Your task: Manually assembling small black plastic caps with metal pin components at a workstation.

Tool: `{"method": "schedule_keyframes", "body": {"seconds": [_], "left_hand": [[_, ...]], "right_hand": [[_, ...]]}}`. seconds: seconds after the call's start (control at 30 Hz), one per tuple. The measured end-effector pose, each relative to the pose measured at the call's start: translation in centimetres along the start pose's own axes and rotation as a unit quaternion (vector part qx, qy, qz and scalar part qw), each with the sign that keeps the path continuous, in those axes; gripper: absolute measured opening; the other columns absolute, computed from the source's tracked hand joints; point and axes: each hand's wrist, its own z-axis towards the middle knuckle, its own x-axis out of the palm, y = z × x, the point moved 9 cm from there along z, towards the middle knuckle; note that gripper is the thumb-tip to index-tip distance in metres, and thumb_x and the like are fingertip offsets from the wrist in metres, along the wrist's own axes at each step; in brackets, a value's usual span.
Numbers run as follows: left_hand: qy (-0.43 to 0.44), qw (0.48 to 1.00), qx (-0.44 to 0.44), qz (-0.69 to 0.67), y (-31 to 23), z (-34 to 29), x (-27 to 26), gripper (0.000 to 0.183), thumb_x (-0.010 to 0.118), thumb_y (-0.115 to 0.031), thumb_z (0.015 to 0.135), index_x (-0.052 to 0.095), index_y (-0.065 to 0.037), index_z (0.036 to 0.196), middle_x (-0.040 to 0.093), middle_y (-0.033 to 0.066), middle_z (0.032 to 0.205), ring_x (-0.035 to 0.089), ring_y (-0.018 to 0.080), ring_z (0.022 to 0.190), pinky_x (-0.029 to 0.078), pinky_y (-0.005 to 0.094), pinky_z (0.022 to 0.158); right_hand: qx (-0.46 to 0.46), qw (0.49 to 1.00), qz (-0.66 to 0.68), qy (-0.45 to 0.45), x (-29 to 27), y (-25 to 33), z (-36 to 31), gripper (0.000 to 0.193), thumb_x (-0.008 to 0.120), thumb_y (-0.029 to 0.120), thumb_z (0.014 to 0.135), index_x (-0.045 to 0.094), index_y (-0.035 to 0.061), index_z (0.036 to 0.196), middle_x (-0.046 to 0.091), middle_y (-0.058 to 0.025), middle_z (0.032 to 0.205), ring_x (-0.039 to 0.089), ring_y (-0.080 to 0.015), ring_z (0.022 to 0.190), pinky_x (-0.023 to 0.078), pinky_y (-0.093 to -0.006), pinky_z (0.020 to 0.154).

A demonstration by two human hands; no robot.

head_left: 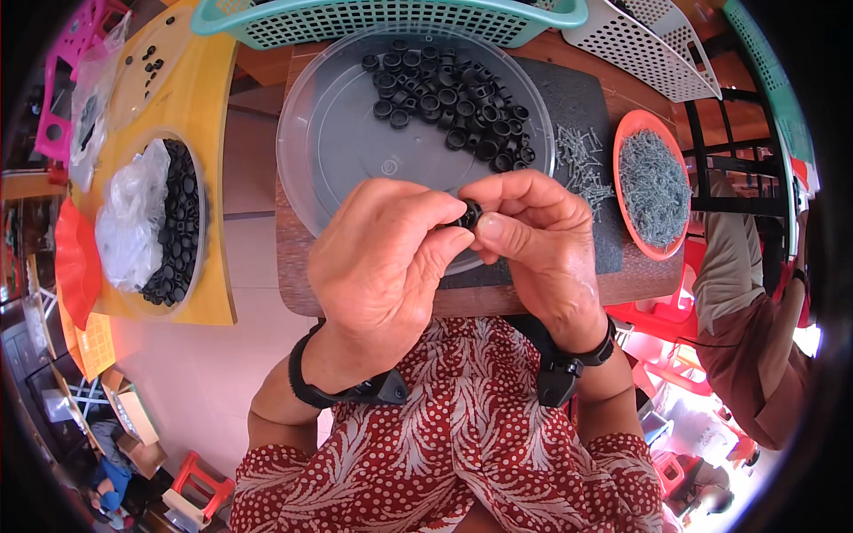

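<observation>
Close in front of me, my left hand (378, 262) and my right hand (542, 244) meet at their fingertips. Thumbs and index fingers of both pinch one small, round black plastic part (468, 213), mostly covered by the fingers. Just beyond the hands, partly behind them, lies a large clear round tray (342, 133). Many black ring-shaped plastic parts (447, 96) are heaped in its far right half. To the right of the tray, loose metal screws (579, 160) are scattered on a dark mat (569, 93).
An orange plate (624, 131) heaped with screws stands at the right. Turquoise (382, 27) and white (644, 53) baskets line the far side. On a yellow table (209, 80) at left, a clear tub (203, 226) holds black parts and a plastic bag. Another person (755, 355) is at right.
</observation>
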Motion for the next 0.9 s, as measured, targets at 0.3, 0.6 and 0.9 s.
{"method": "schedule_keyframes", "body": {"seconds": [0.3, 0.6, 0.9], "left_hand": [[0.012, 1.0, -0.015, -0.019, 0.38, -0.07, -0.27, 0.017, 0.071, 0.001, 0.075, 0.063, 0.003, 0.089, 0.06, 0.0079, 0.084, 0.056, 0.014, 0.071, 0.046, 0.0237, 0.064], [0.013, 0.999, -0.029, -0.022, 0.63, -0.1, -0.27, 0.017, 0.071, 0.001, 0.074, 0.063, 0.003, 0.089, 0.06, 0.0078, 0.084, 0.056, 0.0132, 0.071, 0.046, 0.0233, 0.064], [0.023, 0.999, -0.03, -0.019, 0.76, -0.23, 0.06, 0.019, 0.071, 0.001, 0.073, 0.062, 0.003, 0.09, 0.059, 0.007, 0.083, 0.055, 0.0125, 0.071, 0.045, 0.0231, 0.065]], "right_hand": [[0.002, 1.0, -0.014, 0.002, 0.26, 0.07, -0.04, 0.02, 0.062, -0.004, 0.081, 0.063, -0.0012, 0.101, 0.066, -0.0061, 0.087, 0.06, -0.0081, 0.074, 0.047, -0.0191, 0.06], [0.011, 1.0, -0.026, -0.006, 0.2, -0.01, 0.0, 0.02, 0.062, -0.003, 0.081, 0.063, -0.001, 0.101, 0.066, -0.0062, 0.087, 0.06, -0.0083, 0.073, 0.047, -0.0188, 0.06], [0.005, 0.999, -0.031, -0.018, 0.08, -0.14, -0.13, 0.02, 0.062, -0.004, 0.081, 0.063, -0.0012, 0.101, 0.066, -0.0055, 0.086, 0.06, -0.0075, 0.073, 0.046, -0.019, 0.06]]}}
